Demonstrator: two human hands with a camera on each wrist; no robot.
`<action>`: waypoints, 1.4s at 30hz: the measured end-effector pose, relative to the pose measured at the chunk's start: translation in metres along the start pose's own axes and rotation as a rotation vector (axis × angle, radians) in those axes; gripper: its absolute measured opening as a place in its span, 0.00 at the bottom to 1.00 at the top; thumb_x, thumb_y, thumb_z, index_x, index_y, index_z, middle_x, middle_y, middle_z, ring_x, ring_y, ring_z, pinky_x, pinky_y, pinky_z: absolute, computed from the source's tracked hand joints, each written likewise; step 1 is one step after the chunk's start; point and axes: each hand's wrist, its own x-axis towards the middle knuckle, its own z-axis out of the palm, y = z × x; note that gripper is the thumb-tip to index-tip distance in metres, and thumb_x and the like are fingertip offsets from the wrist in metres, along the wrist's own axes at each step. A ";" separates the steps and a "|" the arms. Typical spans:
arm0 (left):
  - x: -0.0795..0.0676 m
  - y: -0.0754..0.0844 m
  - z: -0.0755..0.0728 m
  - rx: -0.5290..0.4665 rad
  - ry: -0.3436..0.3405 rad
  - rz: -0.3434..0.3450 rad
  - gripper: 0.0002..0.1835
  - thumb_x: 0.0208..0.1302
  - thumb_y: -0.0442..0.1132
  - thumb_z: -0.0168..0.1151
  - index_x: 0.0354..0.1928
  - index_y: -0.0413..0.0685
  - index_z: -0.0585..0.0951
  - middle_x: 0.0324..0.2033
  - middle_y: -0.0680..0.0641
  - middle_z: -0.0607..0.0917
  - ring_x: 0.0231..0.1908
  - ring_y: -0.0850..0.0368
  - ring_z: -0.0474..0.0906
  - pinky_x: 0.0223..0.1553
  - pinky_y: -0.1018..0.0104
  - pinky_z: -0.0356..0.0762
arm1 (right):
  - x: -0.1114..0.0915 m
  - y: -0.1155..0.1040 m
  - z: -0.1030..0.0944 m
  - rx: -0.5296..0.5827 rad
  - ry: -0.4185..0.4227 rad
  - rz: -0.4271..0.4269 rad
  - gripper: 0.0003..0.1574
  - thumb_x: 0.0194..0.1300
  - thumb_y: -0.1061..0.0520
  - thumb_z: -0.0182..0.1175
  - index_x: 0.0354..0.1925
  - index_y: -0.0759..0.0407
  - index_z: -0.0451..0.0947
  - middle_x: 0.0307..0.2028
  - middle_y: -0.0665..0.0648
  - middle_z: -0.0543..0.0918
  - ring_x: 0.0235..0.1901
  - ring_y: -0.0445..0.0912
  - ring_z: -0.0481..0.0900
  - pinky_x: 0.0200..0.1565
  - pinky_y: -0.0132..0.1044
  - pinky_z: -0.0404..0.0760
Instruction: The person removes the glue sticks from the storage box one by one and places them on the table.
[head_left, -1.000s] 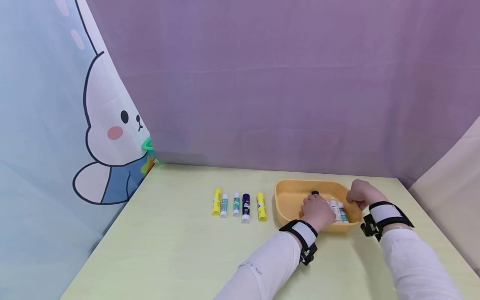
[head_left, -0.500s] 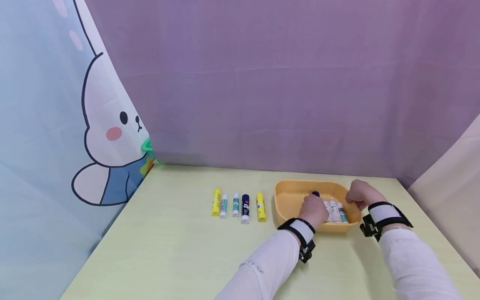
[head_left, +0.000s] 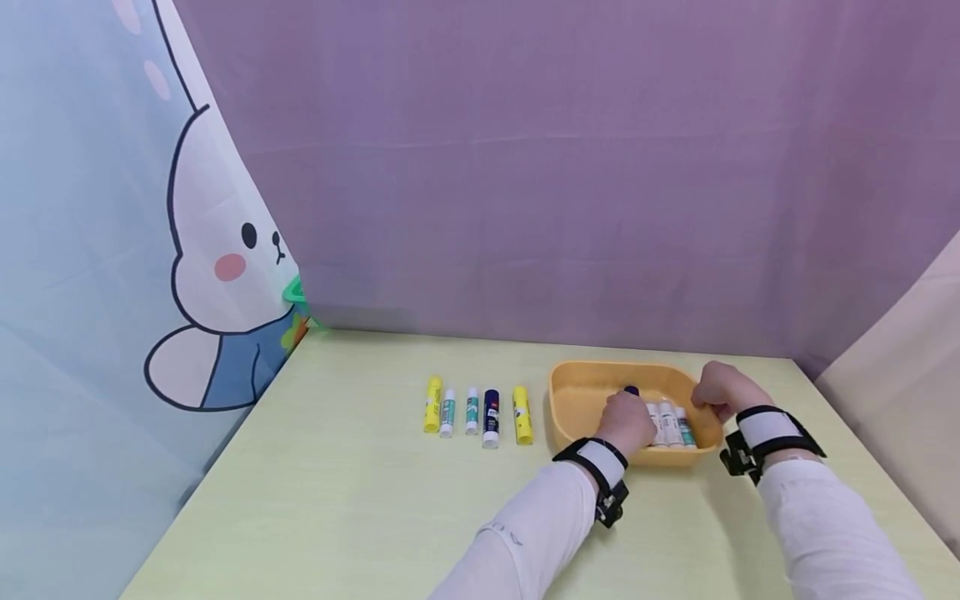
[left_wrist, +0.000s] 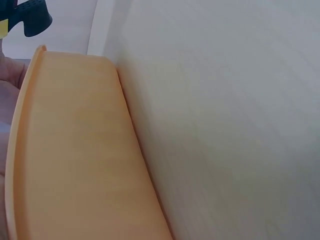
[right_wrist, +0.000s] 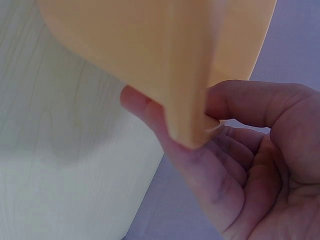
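My left hand (head_left: 627, 421) is inside the orange plastic basket (head_left: 585, 375), fingers curled down around a glue stick with a navy cap (head_left: 632, 389); the hand covers most of that stick. Beside it in the basket lie white glue sticks (head_left: 667, 423) and a teal-and-white one (head_left: 685, 427). The right hand (head_left: 727, 390) pinches the basket's right rim, thumb and fingers on either side of the wall in the right wrist view. The left wrist view shows mostly the basket's outer wall (left_wrist: 80, 150), with skin at the left edge.
Left of the basket stands a row of glue sticks on the pale table (head_left: 337, 500): yellow ones (head_left: 432, 404) (head_left: 522, 414) at the ends, teal-and-white ones (head_left: 447, 413) (head_left: 472, 411) and a navy one (head_left: 491, 419) between. A purple curtain (head_left: 525, 167) hangs behind.
My left hand has shifted slightly left within the basket, uncovering more of the white glue sticks. The right hand stays on the rim; the row on the table is unchanged.
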 end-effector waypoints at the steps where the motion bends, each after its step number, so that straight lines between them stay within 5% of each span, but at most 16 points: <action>1: 0.000 0.000 -0.001 0.000 0.002 0.005 0.20 0.56 0.45 0.65 0.48 0.44 0.77 0.39 0.48 0.77 0.30 0.58 0.73 0.25 0.69 0.71 | 0.000 0.000 0.000 0.002 0.001 0.000 0.06 0.51 0.67 0.53 0.28 0.72 0.72 0.20 0.56 0.72 0.18 0.44 0.74 0.25 0.35 0.81; 16: 0.013 -0.012 0.000 -0.059 0.004 0.008 0.15 0.61 0.47 0.61 0.43 0.43 0.81 0.37 0.47 0.80 0.29 0.57 0.72 0.26 0.69 0.70 | 0.001 -0.001 0.000 0.002 0.005 0.012 0.08 0.50 0.68 0.53 0.31 0.75 0.72 0.21 0.58 0.74 0.18 0.45 0.76 0.27 0.37 0.82; 29: 0.015 -0.039 -0.020 -0.285 -0.034 0.010 0.13 0.58 0.40 0.62 0.41 0.39 0.79 0.36 0.47 0.79 0.25 0.56 0.72 0.21 0.68 0.69 | 0.000 -0.001 0.000 -0.023 0.013 0.010 0.08 0.50 0.67 0.53 0.30 0.74 0.72 0.21 0.58 0.73 0.17 0.45 0.76 0.27 0.37 0.82; 35: 0.015 -0.052 -0.030 -0.299 -0.023 0.039 0.17 0.59 0.43 0.62 0.46 0.40 0.78 0.36 0.48 0.78 0.27 0.58 0.73 0.23 0.69 0.71 | 0.001 -0.002 0.001 -0.013 0.003 0.008 0.07 0.50 0.67 0.53 0.29 0.73 0.72 0.20 0.58 0.73 0.17 0.44 0.75 0.24 0.34 0.80; 42: 0.006 -0.066 -0.043 -0.381 -0.020 0.075 0.09 0.60 0.42 0.62 0.33 0.42 0.76 0.24 0.50 0.76 0.17 0.60 0.71 0.16 0.70 0.69 | 0.003 0.000 0.001 -0.002 0.007 0.010 0.09 0.50 0.68 0.53 0.31 0.75 0.72 0.22 0.59 0.74 0.18 0.45 0.76 0.25 0.36 0.81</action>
